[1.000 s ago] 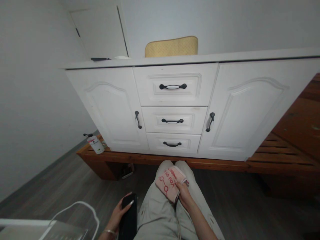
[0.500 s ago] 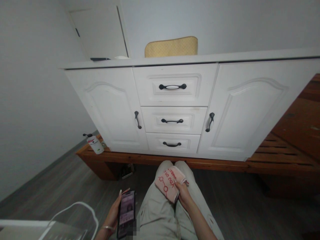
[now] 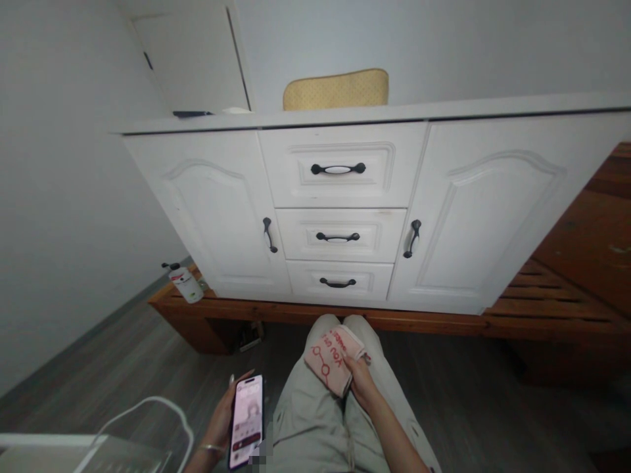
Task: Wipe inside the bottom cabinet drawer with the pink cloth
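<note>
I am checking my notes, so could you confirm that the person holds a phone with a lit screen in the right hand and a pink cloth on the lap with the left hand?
The hands are swapped. In the head view, the left hand holds the phone with its lit screen, and the right hand holds the pink cloth on the lap.

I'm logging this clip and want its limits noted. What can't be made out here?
- Head view: print on the pink cloth is partly covered by the right hand.
- Phone screen content is too small; its lower corner is blurred.
- Bottle label is too small.
- Left hand: forearm cut off by the bottom edge.
</note>
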Tool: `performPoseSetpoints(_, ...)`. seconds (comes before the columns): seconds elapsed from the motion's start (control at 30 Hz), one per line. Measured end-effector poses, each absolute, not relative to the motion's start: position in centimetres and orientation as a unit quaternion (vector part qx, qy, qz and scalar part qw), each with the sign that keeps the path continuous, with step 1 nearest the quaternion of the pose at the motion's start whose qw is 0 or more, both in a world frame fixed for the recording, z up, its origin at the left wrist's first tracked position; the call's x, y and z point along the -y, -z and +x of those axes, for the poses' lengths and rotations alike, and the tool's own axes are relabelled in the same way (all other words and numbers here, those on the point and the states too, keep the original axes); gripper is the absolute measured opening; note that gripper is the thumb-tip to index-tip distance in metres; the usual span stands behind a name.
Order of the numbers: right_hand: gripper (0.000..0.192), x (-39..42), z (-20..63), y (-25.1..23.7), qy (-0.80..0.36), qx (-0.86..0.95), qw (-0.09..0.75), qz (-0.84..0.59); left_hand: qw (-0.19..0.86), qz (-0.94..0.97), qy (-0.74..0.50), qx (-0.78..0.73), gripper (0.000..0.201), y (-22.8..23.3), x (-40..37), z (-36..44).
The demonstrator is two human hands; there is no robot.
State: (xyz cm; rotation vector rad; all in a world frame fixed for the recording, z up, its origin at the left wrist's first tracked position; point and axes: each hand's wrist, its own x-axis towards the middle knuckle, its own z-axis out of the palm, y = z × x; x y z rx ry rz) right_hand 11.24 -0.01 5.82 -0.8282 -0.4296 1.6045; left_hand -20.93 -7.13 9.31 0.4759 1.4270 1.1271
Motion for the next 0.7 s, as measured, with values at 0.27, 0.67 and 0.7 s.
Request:
performPoseSetpoints(0.27,0.055,0.1,11.3,-6.0,-0.694,0.189,0.600,-0.349,0.565,0.217,-0.492,-0.626,0.071,-8.5,7.5,-21.5)
performPoseSetpoints(0.67,0.052,0.4,11.2,-7.4,-0.699,0.190,0.590,-0.358,0.554,0.183,-0.503,-0.638,0.094,-9.4,7.5,-21.6)
performPoseSetpoints(0.7,0.052,0.4,11.2,-7.4,-0.699,0.189,0.589,-0.359,0.552,0.183,-0.505,-0.637,0.093,-9.4,7.2,-21.6)
